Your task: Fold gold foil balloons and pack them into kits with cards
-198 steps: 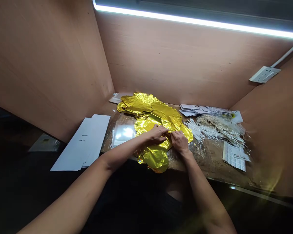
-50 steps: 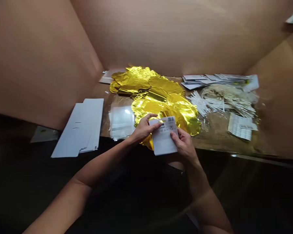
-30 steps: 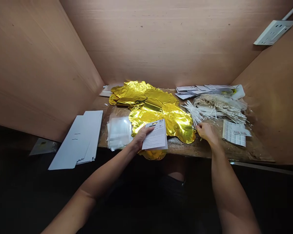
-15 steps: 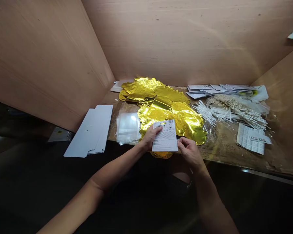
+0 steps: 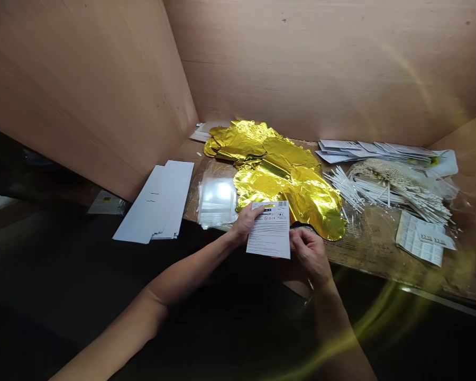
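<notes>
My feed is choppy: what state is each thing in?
Card, held, text showing
Left hand, gripping the card
Right hand, curled, grip unclear
Gold foil, wrinkled, overlapping
Clear bags, stacked flat
White sheets, stacked unevenly
White sticks, loose, heaped
Papers at back, stacked loosely
Label sheet, slip on top

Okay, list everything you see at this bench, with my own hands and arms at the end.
printed card: one, white, front centre
foil shapes: several, gold, middle
clear bags: a stack, transparent, left of the foil shapes
blank sheets: a stack, white, further left
packet: one, clear with yellow, far left
sticks: many, white, right
plastic bag: one, clear, by the sticks
papers: several, white, back right
label sheet: one, white, front right
table: one, brown, beneath
wall panels: three, pinkish brown, left, back, right
left hand: one, bare, gripping the card
right hand: one, bare, at the card's right edge, grip unclear
forearms: two, bare, below
</notes>
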Demonstrator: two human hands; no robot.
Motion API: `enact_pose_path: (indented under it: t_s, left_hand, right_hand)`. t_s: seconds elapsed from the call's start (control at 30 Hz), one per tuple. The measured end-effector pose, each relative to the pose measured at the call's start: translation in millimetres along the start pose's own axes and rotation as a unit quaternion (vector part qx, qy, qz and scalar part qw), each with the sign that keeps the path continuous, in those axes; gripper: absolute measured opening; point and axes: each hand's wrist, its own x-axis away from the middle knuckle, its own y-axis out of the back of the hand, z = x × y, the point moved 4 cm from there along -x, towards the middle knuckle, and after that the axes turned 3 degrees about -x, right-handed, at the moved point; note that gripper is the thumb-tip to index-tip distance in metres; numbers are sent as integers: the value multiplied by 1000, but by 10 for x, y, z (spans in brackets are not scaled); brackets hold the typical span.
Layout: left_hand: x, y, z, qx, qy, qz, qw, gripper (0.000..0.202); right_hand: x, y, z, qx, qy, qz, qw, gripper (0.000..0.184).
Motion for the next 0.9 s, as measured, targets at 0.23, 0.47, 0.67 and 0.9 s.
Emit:
enact_pose_path:
  t_s: [0.23,0.47,0.67,0.9]
  left_hand:
    - [214,200,-38,-239,-168,-95,952,49]
    - [318,675,-512,-517,-196,-107,827,55]
    - [-18,1746,-1434,-628,-10,-337,701,53]
    - [-181,2070,-1610,-576,-8,-269,772,40]
  right_hand:
    - [49,-420,-224,-57,-89,62,992,53]
    - [126,-607,-464,-76,-123,29,989,55]
    - [128,-540,-500,-67,-155,27,985,63]
    - [124,-519,-415,-61,-131,56,988,62]
